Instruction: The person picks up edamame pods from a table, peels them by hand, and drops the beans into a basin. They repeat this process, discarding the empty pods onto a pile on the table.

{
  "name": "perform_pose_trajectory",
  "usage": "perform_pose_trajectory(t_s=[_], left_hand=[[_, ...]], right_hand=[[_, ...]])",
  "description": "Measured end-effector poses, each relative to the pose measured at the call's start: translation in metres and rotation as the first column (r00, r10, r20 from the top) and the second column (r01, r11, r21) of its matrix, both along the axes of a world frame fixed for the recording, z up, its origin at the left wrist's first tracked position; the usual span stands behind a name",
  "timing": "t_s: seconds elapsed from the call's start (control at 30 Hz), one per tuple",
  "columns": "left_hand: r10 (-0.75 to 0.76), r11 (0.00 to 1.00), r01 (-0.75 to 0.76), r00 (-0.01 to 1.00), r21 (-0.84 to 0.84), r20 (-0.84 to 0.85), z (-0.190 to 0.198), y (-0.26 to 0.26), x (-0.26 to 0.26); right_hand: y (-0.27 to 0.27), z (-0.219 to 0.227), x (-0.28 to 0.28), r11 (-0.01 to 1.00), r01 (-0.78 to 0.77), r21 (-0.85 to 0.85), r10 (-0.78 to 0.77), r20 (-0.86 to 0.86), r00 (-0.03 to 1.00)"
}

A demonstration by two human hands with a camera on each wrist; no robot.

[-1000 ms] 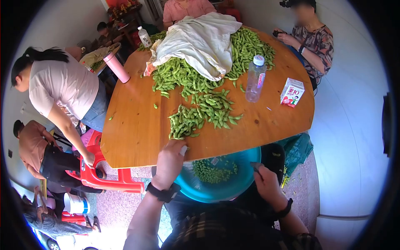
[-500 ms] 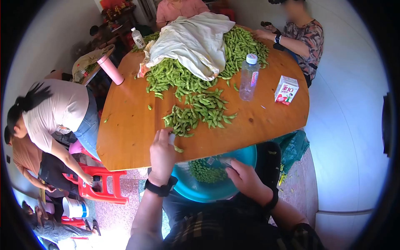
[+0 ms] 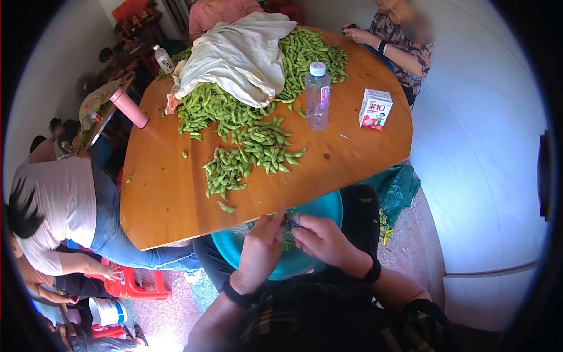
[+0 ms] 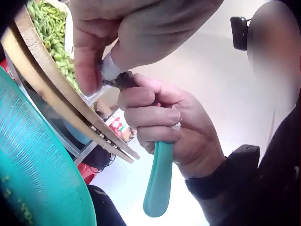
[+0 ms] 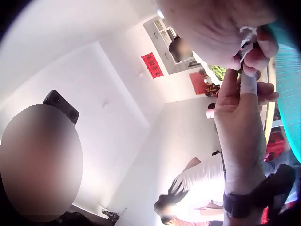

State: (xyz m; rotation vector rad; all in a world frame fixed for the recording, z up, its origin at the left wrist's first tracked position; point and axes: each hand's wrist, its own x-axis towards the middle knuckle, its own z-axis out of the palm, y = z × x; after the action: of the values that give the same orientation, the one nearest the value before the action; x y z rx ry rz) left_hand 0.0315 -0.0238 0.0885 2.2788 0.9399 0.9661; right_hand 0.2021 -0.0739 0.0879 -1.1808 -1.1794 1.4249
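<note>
Over the teal basin (image 3: 337,217) my left hand (image 3: 261,249) and right hand (image 3: 328,243) meet at the fingertips. Curled fingers of the right hand (image 4: 164,120) grip a tool with a teal handle (image 4: 159,183). White wrapping covers the thumb of the left hand (image 4: 141,33), which touches the tool's dark end (image 4: 124,80). Whether anything is pinched between its fingers is hidden. Shelled green beans (image 3: 288,240) show in the basin, partly behind the hands. Green pods (image 3: 226,170) lie in a pile on the wooden table (image 3: 176,199), with one loose pod (image 3: 226,207) near the edge.
White cloth (image 3: 234,58) covers part of the larger pod heap. A clear bottle (image 3: 317,100), a drink carton (image 3: 375,110) and a pink flask (image 3: 129,108) stand on the table. Several people are around, one bending by a red stool (image 3: 138,284) at left.
My left hand has come away from the pods at the table edge, down and right over the basin. The right hand, which moved left earlier, now meets it. The head view has shifted.
</note>
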Motion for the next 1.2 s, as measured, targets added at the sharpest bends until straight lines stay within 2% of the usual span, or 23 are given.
perform_pose_trajectory(t_s=[0.1,0.17,0.23,0.3,0.4,0.47,0.53,0.6,0.63,0.7,0.73,0.8,0.83,0.9,0.93,1.0,1.03,1.07,1.1,1.17,1.2], left_hand=[[0.059,0.997,-0.062,0.995,-0.040,-0.079,-0.006,-0.009,0.003],[0.055,0.998,-0.057,0.996,-0.040,-0.067,-0.012,-0.008,0.005],[0.058,0.997,-0.060,0.997,-0.041,-0.053,-0.017,-0.010,0.006],[0.036,0.987,-0.043,0.998,-0.158,-0.048,-0.020,-0.012,0.007],[0.041,0.997,-0.041,0.999,-0.072,-0.011,-0.028,-0.013,0.007],[0.046,0.995,-0.048,0.999,-0.082,-0.023,-0.034,-0.014,0.008],[0.042,0.994,-0.045,0.998,-0.098,-0.035,-0.036,-0.015,0.008],[0.015,0.919,-0.002,0.999,-0.395,0.030,-0.034,-0.015,0.005],[0.010,0.917,0.003,0.999,-0.398,0.031,-0.035,-0.013,0.004],[-0.004,0.828,0.097,0.986,-0.552,0.167,-0.041,-0.008,0.000],[-0.005,0.827,0.098,0.986,-0.554,0.168,-0.044,-0.005,-0.001],[0.063,0.597,0.196,0.955,-0.778,0.289,-0.049,0.000,-0.003],[0.066,0.597,0.194,0.955,-0.778,0.289,-0.049,0.001,-0.003],[0.195,0.410,0.316,0.886,-0.856,0.420,-0.050,0.003,-0.003],[0.198,0.410,0.314,0.886,-0.856,0.420,-0.054,0.005,-0.003],[0.364,0.212,0.434,0.796,-0.876,0.483,-0.063,0.009,-0.003],[0.365,0.213,0.434,0.795,-0.875,0.483,-0.064,0.010,-0.003],[0.419,0.135,0.492,0.759,-0.860,0.499,-0.064,0.012,-0.003],[0.475,0.058,0.548,0.720,-0.834,0.506,-0.064,0.012,-0.004],[0.508,0.026,0.552,0.711,-0.833,0.487,-0.065,0.014,-0.005],[0.535,-0.008,0.556,0.705,-0.831,0.466,-0.066,0.015,-0.006]], right_hand=[[-0.005,-0.007,0.003,0.996,-0.020,0.083,0.012,0.088,0.996],[-0.007,-0.005,0.002,0.997,0.000,-0.079,-0.003,-0.040,0.999],[-0.010,-0.007,0.002,0.996,0.022,-0.082,-0.024,-0.015,1.000],[-0.010,-0.007,0.002,0.996,0.035,-0.082,-0.034,0.012,0.999],[-0.014,-0.008,-0.001,0.995,0.066,-0.075,-0.068,-0.017,0.998],[-0.015,-0.015,0.001,0.988,0.056,-0.143,-0.076,-0.138,0.988],[-0.015,-0.017,0.002,0.983,0.050,-0.177,-0.077,-0.152,0.985],[-0.015,-0.019,0.002,0.976,0.043,-0.213,-0.081,-0.170,0.982],[-0.015,-0.020,0.003,0.965,0.027,-0.262,-0.088,-0.224,0.971],[-0.013,-0.023,0.005,0.951,0.010,-0.310,-0.100,-0.275,0.956],[-0.011,-0.028,0.006,0.936,-0.009,-0.353,-0.106,-0.304,0.947],[-0.007,-0.037,0.007,0.918,-0.032,-0.395,-0.111,-0.333,0.936],[-0.005,-0.043,0.008,0.918,-0.038,-0.395,-0.110,-0.347,0.931],[-0.002,-0.045,0.011,0.918,-0.047,-0.394,-0.107,-0.360,0.927],[0.000,-0.044,0.014,0.921,-0.063,-0.385,-0.076,-0.335,0.939],[0.002,-0.045,0.014,0.923,-0.079,-0.376,-0.044,-0.308,0.951],[0.003,-0.047,0.013,0.953,-0.026,-0.303,-0.035,-0.195,0.980],[0.004,-0.050,0.012,0.975,0.017,-0.222,-0.036,-0.079,0.996],[0.003,-0.054,0.011,0.975,0.013,-0.223,-0.031,-0.078,0.996],[0.002,-0.062,0.010,0.987,0.048,0.155,-0.089,0.267,0.960],[0.002,-0.062,0.010,0.987,0.043,0.155,-0.083,0.268,0.960]])
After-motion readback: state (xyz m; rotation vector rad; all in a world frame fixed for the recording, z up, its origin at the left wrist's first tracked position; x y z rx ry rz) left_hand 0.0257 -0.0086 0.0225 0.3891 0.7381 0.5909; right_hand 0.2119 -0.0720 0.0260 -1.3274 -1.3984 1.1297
